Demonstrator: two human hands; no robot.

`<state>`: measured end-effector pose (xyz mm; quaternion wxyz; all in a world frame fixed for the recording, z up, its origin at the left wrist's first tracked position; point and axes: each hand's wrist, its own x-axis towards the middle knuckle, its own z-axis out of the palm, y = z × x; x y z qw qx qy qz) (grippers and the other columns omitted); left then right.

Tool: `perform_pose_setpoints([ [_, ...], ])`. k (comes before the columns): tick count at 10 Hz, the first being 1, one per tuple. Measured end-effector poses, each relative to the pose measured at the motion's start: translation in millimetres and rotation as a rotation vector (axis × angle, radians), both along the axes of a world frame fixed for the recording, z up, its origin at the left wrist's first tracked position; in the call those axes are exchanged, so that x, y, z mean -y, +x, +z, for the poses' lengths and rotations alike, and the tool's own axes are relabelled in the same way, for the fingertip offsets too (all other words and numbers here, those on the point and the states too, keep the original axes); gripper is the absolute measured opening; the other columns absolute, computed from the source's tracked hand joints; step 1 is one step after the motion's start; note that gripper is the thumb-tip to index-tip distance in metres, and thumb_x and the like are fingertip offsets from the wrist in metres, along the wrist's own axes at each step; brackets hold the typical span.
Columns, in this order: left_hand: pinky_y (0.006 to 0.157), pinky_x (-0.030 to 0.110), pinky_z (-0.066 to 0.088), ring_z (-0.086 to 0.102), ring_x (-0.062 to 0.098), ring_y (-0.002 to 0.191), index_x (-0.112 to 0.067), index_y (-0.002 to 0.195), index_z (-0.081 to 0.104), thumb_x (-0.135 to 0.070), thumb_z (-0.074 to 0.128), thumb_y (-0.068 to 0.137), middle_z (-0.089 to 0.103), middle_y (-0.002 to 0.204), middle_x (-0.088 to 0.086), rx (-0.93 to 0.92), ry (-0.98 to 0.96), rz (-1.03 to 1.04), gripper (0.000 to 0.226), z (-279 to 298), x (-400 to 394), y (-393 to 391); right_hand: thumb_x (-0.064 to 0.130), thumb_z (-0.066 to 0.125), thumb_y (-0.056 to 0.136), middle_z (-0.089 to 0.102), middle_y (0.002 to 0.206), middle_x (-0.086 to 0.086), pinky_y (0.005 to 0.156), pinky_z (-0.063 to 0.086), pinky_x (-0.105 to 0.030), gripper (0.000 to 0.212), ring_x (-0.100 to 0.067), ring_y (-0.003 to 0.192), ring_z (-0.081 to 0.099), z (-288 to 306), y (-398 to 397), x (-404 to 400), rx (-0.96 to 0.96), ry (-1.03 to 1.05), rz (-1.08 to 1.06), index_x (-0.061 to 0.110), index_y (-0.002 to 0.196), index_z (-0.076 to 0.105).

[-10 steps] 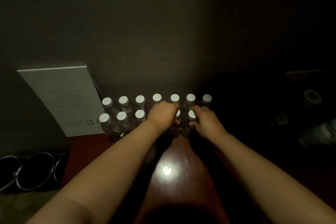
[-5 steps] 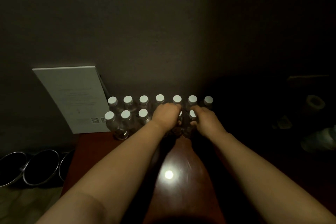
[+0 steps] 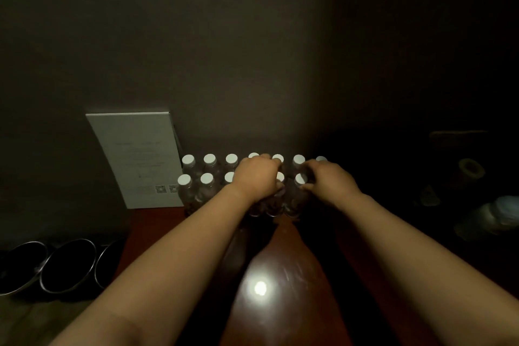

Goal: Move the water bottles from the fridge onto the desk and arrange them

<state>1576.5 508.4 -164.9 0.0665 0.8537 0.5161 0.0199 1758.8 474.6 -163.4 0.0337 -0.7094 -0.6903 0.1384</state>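
Several clear water bottles with white caps stand upright in two rows at the back of the reddish-brown desk, against the wall. My left hand is closed over the top of a front-row bottle, hiding its cap. My right hand grips the neck of the front-row bottle at the right end. One more front-row bottle shows between the two hands. The room is dim.
A white printed card leans on the wall left of the bottles. Three round metal bowls sit low at the left beyond the desk edge. Dim items, among them a tape roll, lie in shadow at the right.
The view has shifted, so the card and bottles appear further right. Both hands stay on the front-row bottles, with the left hand a little further over the back row.
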Motion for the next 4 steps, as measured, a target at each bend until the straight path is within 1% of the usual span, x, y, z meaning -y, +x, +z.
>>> perform_pose_setpoints([
  [1, 0.086, 0.039, 0.047, 0.059, 0.026, 0.107, -0.021, 0.121, 0.061, -0.045, 0.065, 0.086, 0.06, 0.113, 0.004, 0.044, 0.008, -0.021, 0.042, 35.2, 16.6, -18.4, 0.046, 0.07, 0.082, 0.063, 0.119, -0.003, 0.085, 0.053, -0.04, 0.051, -0.023, 0.108, 0.06, 33.4, -9.9, 12.9, 0.01, 0.026, 0.022, 0.028, 0.127, 0.056],
  [2, 0.087, 0.037, 0.047, 0.059, 0.024, 0.11, -0.023, 0.124, 0.06, -0.049, 0.065, 0.088, 0.061, 0.117, 0.003, 0.042, 0.022, -0.046, 0.045, 72.4, 38.6, -39.9, 0.044, 0.074, 0.081, 0.066, 0.121, 0.0, 0.089, 0.053, -0.039, 0.054, -0.021, 0.11, 0.062, 68.8, -26.0, 32.3, 0.006, 0.009, 0.037, 0.027, 0.129, 0.057],
  [3, 0.085, 0.035, 0.045, 0.058, 0.021, 0.113, -0.026, 0.126, 0.06, -0.052, 0.064, 0.088, 0.061, 0.12, 0.0, 0.062, 0.058, -0.071, 0.046, 107.9, 66.3, -69.2, 0.043, 0.076, 0.08, 0.067, 0.119, 0.001, 0.091, 0.052, -0.033, 0.054, -0.016, 0.108, 0.063, 100.5, -51.8, 58.7, -0.012, 0.014, 0.074, 0.025, 0.128, 0.058],
  [4, 0.081, 0.033, 0.045, 0.058, 0.019, 0.112, -0.028, 0.123, 0.062, -0.055, 0.064, 0.088, 0.063, 0.119, -0.002, 0.083, 0.099, -0.076, 0.045, 132.4, 97.3, -104.9, 0.042, 0.077, 0.08, 0.068, 0.115, 0.002, 0.088, 0.051, -0.026, 0.051, -0.013, 0.104, 0.063, 124.2, -86.8, 92.0, -0.035, 0.056, 0.093, 0.025, 0.124, 0.061],
])
